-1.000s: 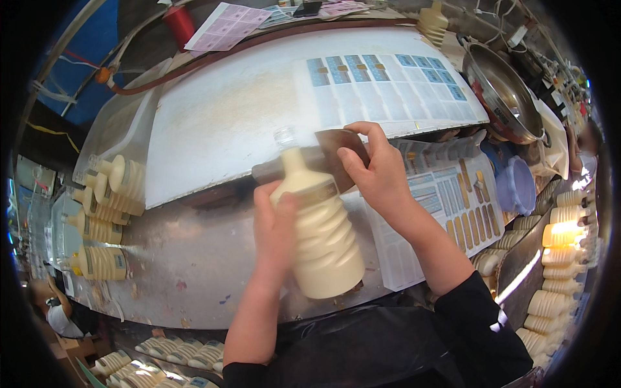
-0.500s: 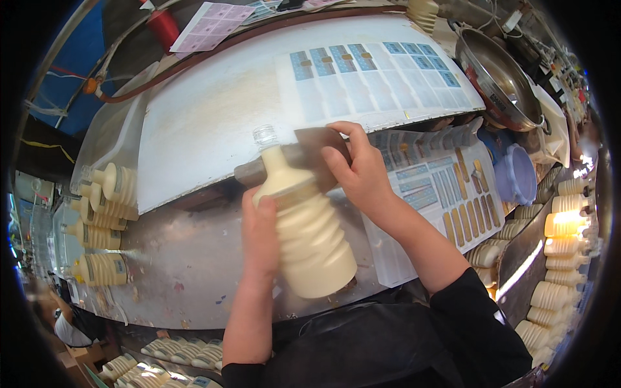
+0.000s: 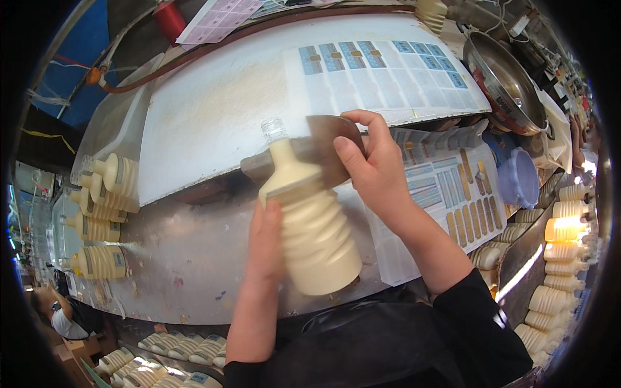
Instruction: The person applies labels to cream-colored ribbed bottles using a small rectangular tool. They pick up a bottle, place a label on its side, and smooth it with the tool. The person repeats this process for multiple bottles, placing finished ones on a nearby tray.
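A cream-coloured ribbed bottle (image 3: 318,236) with a clear threaded neck is held tilted, its mouth pointing away from me. My left hand (image 3: 264,242) is closed round its left side, thumb near the shoulder. A narrow greyish band (image 3: 294,186) runs across the bottle just below the shoulder. My right hand (image 3: 374,165) pinches a thin, dark brown, slightly curved flat piece (image 3: 331,132) between thumb and fingers, beside the bottle's neck and shoulder. Behind the neck, a grey-brown pad (image 3: 257,168) shows at the edge of the white board; the bottle partly hides it.
The white board (image 3: 213,97) carries a sheet of blue labels (image 3: 346,57). On the right lie a gold-and-blue label sheet (image 3: 446,194), a purple basin (image 3: 519,178) and a metal pan (image 3: 504,74). Similar bottles stand at left (image 3: 103,226) and right (image 3: 556,297).
The bottle and both hands have shifted slightly right in the picture, along with the whole scene. The brown piece stays in my right hand, beside the bottle's neck.
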`<state>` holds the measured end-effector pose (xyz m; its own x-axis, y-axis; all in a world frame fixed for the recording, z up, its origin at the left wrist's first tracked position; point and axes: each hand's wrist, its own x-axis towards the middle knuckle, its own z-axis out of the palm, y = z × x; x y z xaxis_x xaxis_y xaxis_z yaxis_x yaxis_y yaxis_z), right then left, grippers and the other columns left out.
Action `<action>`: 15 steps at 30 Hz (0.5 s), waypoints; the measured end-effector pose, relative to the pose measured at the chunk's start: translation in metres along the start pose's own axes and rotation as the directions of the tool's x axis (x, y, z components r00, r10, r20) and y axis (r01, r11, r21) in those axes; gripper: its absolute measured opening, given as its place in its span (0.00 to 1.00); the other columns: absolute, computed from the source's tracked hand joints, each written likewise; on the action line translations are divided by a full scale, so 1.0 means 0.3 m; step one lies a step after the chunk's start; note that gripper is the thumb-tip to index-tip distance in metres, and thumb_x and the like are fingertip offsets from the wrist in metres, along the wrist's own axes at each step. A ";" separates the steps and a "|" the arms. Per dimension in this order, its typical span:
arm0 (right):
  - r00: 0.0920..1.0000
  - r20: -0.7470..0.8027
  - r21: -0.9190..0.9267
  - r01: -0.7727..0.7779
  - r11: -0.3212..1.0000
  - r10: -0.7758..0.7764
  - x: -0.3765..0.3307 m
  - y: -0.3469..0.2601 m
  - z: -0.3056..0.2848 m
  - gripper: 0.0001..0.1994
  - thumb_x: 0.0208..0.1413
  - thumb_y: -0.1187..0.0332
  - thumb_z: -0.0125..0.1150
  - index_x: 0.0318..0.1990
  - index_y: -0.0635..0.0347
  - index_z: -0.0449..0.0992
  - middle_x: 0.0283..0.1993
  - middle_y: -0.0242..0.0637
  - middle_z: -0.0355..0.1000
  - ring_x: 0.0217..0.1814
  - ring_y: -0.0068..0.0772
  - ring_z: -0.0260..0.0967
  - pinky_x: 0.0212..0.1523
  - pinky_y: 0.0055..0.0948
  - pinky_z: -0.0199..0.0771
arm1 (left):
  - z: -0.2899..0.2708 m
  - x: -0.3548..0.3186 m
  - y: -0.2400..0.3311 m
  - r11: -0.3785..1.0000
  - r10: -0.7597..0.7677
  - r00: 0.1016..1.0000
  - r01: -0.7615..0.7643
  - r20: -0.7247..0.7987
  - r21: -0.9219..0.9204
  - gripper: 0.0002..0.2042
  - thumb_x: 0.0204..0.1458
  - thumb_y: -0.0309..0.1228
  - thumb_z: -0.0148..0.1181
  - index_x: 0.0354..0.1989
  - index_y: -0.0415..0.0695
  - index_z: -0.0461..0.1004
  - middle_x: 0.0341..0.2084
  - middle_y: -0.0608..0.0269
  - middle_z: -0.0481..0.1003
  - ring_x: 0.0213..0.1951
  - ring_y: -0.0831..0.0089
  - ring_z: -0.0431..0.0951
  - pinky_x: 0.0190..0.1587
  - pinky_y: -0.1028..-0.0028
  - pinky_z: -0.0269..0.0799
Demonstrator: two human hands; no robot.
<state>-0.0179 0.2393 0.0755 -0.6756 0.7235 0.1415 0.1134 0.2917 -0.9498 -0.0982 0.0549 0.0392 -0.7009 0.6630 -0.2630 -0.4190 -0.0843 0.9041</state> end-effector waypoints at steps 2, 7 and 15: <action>0.999 0.006 0.004 0.033 0.999 -0.033 -0.013 -0.042 0.038 0.19 0.65 0.66 0.59 0.60 0.60 0.67 0.28 0.39 0.76 0.30 0.31 0.72 0.35 0.32 0.73 | 0.017 -0.009 0.025 0.999 0.010 1.000 -0.010 0.004 0.054 0.21 0.74 0.42 0.38 0.63 0.39 0.66 0.54 0.56 0.75 0.53 0.69 0.77 0.59 0.67 0.72; 0.975 0.001 -0.246 0.216 0.945 -0.223 -0.030 -0.121 0.114 0.17 0.65 0.63 0.57 0.59 0.54 0.68 0.25 0.46 0.76 0.29 0.54 0.77 0.34 0.46 0.74 | 0.059 -0.025 0.044 0.998 0.024 0.999 -0.021 -0.039 0.064 0.21 0.75 0.40 0.35 0.62 0.38 0.67 0.54 0.56 0.75 0.53 0.71 0.76 0.59 0.68 0.71; 0.958 0.058 -0.541 0.266 0.798 -0.280 -0.056 -0.191 0.156 0.17 0.63 0.68 0.60 0.59 0.54 0.69 0.28 0.46 0.78 0.30 0.52 0.79 0.33 0.43 0.76 | 0.020 -0.018 0.009 0.924 -0.169 0.985 0.167 0.024 -0.345 0.27 0.75 0.50 0.32 0.64 0.39 0.66 0.55 0.56 0.75 0.56 0.67 0.78 0.59 0.65 0.75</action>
<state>-0.0473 0.1811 0.1144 -0.7213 0.5757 0.3850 0.3049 0.7632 -0.5697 -0.0923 0.0556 0.0450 -0.6061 0.6851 -0.4040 -0.7029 -0.2237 0.6752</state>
